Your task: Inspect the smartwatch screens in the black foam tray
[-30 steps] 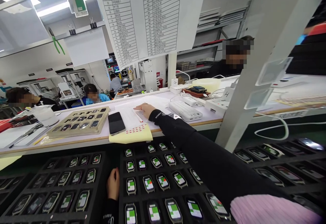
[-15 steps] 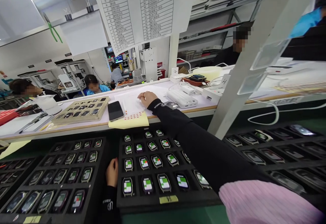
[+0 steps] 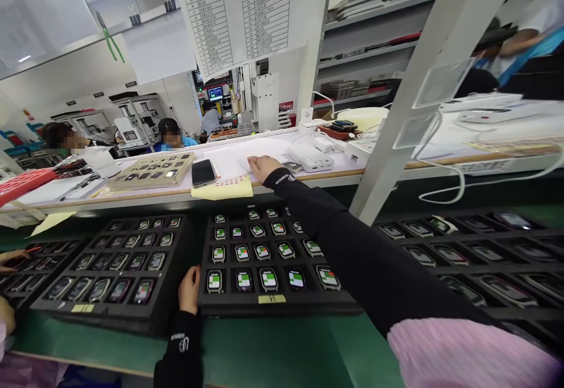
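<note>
Right hand (image 3: 263, 166): stretched forward on a black sleeve, palm down, fingers spread nearly flat, gripping nothing; the fingertips rest on a white paper sheet (image 3: 229, 163).
Paper sheet: thin, flat and printed, lying on the white table (image 3: 440, 141) behind the trays.
Left hand (image 3: 189, 288): loosely open and holding nothing, fingers lightly bent; it lies in the gap between two trays and touches the left edge of the middle tray (image 3: 229, 304).
Middle tray: black, matte, foam-like and rectangular, with rows of pockets and a small yellow label on its front rim.
Watches (image 3: 268, 279): rounded-rectangle faces, glossy, one to a pocket, most screens lit green, white and red.
Left tray (image 3: 110, 314): the same black foam, just beside the left hand; its watch screens are darker.
Green mat (image 3: 264, 347): smooth, lying under the trays.
Phone (image 3: 203, 172): dark, glossy slab on the white table, left of the right hand.
Yellow paper (image 3: 224, 188): a soft sheet with red dots, overhanging the table edge near the phone.
Beige tray (image 3: 152, 170): stiff, with a grid of pockets, left of the phone.
Power bank (image 3: 311, 157): white ribbed block, right of the right hand.
Post (image 3: 409, 94): white and slanted, to the right of the outstretched arm.
Another person's hand (image 3: 13, 256): at the far left edge, over a further tray.
</note>
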Demonstrator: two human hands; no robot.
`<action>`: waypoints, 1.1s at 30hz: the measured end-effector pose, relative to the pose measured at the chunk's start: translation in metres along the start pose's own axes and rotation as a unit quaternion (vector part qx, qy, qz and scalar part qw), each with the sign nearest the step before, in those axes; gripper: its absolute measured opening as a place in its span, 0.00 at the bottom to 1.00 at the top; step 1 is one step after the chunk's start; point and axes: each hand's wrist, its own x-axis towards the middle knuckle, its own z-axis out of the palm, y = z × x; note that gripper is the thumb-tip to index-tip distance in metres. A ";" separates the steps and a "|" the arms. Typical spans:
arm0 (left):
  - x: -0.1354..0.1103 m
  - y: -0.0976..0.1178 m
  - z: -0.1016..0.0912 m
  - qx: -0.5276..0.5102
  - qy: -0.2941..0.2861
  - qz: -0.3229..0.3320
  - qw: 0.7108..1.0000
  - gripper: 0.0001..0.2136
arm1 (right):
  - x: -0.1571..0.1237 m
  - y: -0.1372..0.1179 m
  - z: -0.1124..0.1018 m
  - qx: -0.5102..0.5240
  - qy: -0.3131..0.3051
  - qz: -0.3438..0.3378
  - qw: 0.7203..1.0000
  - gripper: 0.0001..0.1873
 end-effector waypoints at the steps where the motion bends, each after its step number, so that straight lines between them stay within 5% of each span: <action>1: -0.005 -0.001 0.000 -0.001 0.002 0.000 1.000 0.16 | -0.008 -0.001 -0.001 -0.009 0.002 -0.014 1.000 0.19; 14: -0.060 -0.010 -0.009 0.010 0.034 -0.029 0.999 0.17 | -0.089 -0.001 -0.009 -0.066 0.029 -0.093 0.993 0.33; 19: -0.065 -0.007 -0.009 0.016 0.041 -0.034 0.998 0.15 | -0.118 -0.001 -0.006 -0.054 -0.004 -0.100 0.994 0.35; 24: -0.064 -0.007 -0.009 0.022 0.049 -0.041 0.998 0.15 | -0.183 0.022 0.015 -0.015 -0.076 -0.090 0.993 0.38; 28: -0.062 -0.008 -0.009 0.027 0.050 -0.045 0.997 0.15 | -0.254 0.060 0.032 0.173 -0.113 0.052 0.977 0.44; 33: -0.053 -0.011 -0.010 0.043 0.031 -0.080 0.995 0.16 | -0.342 0.061 0.028 0.452 -0.061 0.239 0.857 0.40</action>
